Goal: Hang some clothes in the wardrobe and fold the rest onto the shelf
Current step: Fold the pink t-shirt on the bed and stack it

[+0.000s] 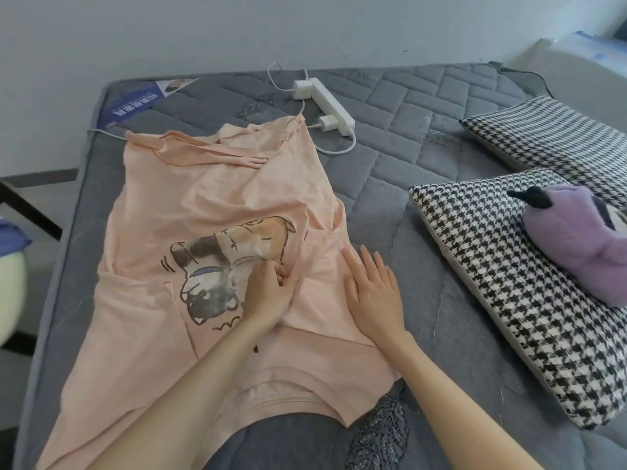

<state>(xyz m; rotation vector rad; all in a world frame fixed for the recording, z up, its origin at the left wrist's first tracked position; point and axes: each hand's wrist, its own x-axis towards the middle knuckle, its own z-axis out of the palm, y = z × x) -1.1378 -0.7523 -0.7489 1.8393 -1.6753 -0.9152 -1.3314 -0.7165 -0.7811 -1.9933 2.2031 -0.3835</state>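
A peach T-shirt with a cartoon cat print lies spread on the grey quilted mattress, its collar nearest me. Its right sleeve is folded in over the front. My left hand rests beside the print, fingers pinched on a fold of the shirt's fabric. Just to its right, my right hand lies flat and open, pressing down on the folded-in sleeve.
A white power strip with plugged chargers and cables lies beyond the shirt. Two houndstooth pillows sit at the right, the nearer one with a purple plush toy on it. The mattress's left edge drops to the floor.
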